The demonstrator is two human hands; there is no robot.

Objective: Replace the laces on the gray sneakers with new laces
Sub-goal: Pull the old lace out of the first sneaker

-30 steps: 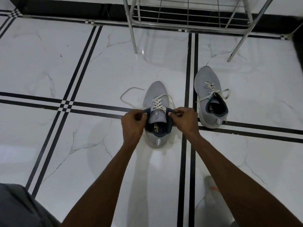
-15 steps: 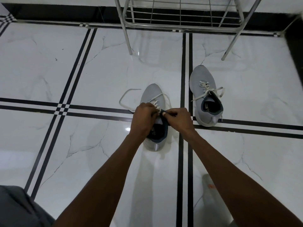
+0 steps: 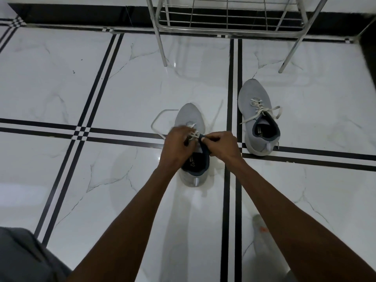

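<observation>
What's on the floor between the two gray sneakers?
Head view: only bare tiled floor, crossed by a double black stripe, separates the near sneaker from the far sneaker. The right hand hovers over part of that gap.

— How is the light sitting on the glossy white marble-look tiled floor?

— Evenly and brightly; a small glare spot is shining just beside the front left leg of the chrome wire rack, and soft arm shadows are falling nearer the camera than the gray knit sneaker with the loose lace.

— Anything blurring?

— The left hand on that sneaker is smearing with motion. The black tile lines are bowing toward the frame edges.
</observation>
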